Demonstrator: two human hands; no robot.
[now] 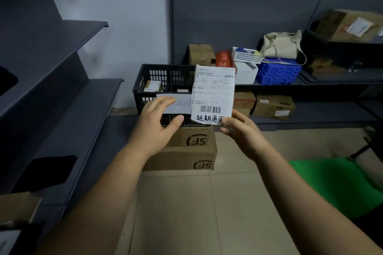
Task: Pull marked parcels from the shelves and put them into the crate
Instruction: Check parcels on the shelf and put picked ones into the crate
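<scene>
**Marked parcel pinched at its lower corner, in front of the crate**

The right hand (242,134) holds a flat white parcel faced with a printed shipping label, a barcode and black handwritten characters (213,93). It holds the parcel upright by the lower right corner only. The curled fingers (229,127) close on that corner, with the thumb side against the label face just beside the handwriting and the other fingers behind it. The rest of the parcel stands free above the hand.

The left hand (157,126) holds nothing. Its fingers are loosely extended and its thumb is spread out below them. The thumb tip lies near the parcel's lower left edge but apart from it. The fingertips overlap a white paper sign with handwritten characters (182,105) on the front wall of a black slotted plastic crate (145,80); whether they touch the sign cannot be told.

The parcel hangs in front of the crate's right half, outside it. Inside the crate lies a small tan carton (153,86). The crate rests on two stacked brown cardboard boxes printed with a black logo (190,151), which stand on the tiled floor. Dark grey metal shelves (62,89) run along the left. A blue plastic basket (277,72) sits on the shelving behind.
</scene>
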